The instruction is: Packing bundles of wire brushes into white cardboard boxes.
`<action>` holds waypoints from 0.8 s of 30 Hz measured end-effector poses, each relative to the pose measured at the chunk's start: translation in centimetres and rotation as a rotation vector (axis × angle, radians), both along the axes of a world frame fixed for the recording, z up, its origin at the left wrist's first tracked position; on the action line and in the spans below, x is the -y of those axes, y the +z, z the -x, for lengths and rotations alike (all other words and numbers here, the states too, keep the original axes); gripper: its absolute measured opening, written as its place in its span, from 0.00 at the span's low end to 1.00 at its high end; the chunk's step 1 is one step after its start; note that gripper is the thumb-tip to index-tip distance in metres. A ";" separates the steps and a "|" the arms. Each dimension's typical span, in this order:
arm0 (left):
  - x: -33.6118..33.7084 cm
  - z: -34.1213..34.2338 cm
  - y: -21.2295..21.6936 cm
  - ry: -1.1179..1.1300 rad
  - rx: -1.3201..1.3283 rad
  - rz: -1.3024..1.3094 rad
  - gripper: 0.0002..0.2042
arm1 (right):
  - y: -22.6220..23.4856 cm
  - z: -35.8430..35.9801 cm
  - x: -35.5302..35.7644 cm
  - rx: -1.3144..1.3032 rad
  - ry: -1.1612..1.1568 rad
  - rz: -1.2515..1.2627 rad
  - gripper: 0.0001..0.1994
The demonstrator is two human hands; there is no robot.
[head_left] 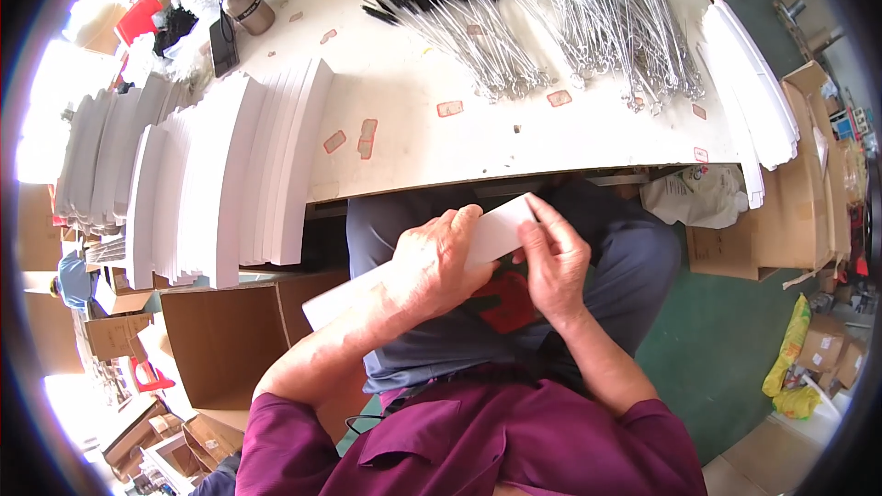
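Box (pixel 499 231), white, seems light, easily dented; your left hand (pixel 432 257) wraps it, your right hand (pixel 557 266) pinches the end beyond: favour edges.

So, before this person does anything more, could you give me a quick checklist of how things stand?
1. Left hand gripping the white carton: ok, wrapped around it.
2. Right hand at the carton's upper-right end: ok, thumb and forefinger there.
3. Something inside the carton: cannot tell.
4. Black-tipped brushes on the table: ok, in a loose bundle.
5. White-tipped brushes in a neat row: not ok, splayed and overlapping.
6. Bottle upright: ok.
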State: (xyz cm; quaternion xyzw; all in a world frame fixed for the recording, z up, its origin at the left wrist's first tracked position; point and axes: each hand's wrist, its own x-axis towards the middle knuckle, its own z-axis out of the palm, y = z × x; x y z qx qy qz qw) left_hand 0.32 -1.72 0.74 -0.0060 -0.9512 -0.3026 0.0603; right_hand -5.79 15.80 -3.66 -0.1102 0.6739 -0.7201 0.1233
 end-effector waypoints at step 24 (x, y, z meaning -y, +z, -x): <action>8.4 8.0 1.7 -0.162 0.008 0.513 0.29 | 1.8 11.5 2.1 -0.764 0.043 -0.415 0.08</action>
